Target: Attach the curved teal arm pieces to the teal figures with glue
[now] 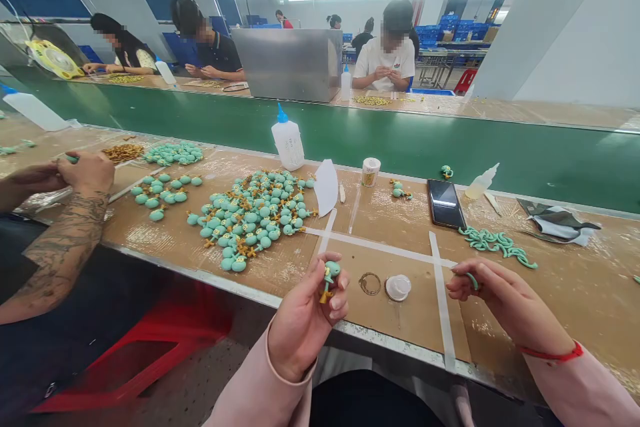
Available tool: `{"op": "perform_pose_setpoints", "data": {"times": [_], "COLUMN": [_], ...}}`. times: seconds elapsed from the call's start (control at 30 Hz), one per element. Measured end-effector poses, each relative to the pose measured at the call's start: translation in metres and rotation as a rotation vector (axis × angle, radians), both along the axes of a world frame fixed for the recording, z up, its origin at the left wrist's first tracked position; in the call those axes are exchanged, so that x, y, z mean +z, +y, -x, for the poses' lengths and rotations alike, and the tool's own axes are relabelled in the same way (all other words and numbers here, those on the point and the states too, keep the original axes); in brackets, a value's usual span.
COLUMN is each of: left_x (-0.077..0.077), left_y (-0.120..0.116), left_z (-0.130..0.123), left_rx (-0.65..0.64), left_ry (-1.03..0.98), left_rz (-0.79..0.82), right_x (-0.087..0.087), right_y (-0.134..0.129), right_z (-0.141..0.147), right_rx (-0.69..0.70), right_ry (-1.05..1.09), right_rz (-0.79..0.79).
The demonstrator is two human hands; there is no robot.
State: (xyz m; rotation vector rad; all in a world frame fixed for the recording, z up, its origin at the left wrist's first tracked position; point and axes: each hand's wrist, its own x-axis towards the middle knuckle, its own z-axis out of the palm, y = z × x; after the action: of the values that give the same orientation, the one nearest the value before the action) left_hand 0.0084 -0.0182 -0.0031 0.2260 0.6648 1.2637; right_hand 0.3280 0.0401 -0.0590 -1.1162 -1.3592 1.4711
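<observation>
My left hand [309, 313] holds a small green figure [331, 271] with a yellow-brown lower part between thumb and fingers, over the table's front edge. On the right, my right hand [493, 297] pinches a small curved green piece [472, 281]. Just behind that hand lies a pile of curved green pieces [497, 245]. Between my hands, a metal ring [370, 283] and a small round dish with whitish contents [399, 287] rest on the brown table covering. A large heap of green figures [257, 213] sits to the left.
A white bottle with blue tip [289, 143], paper roll [371, 172], phone [446, 203], small translucent bottle [481, 183] and cloth [563, 221] line the back. A co-worker's tattooed arm [65, 247] is at left. Beyond the green belt [400, 140], people sit working.
</observation>
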Motion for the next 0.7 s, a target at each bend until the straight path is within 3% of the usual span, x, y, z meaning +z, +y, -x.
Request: {"op": "perform_pose_setpoints", "data": {"times": [0.37,0.7], "left_x": [-0.004,-0.008], "left_y": [0.006,0.003], "left_z": [-0.003,-0.003], "left_rx": [-0.049,-0.057], "left_ry": [0.115,0.186], "left_rz": [0.031,-0.010], "right_x": [0.010,0.012], "right_y": [0.004,0.007], "right_z": [0.023,0.025], "right_rx": [0.122,-0.016], "right_ry": [0.112,0.002], "right_rz": [0.044,-0.050]}}
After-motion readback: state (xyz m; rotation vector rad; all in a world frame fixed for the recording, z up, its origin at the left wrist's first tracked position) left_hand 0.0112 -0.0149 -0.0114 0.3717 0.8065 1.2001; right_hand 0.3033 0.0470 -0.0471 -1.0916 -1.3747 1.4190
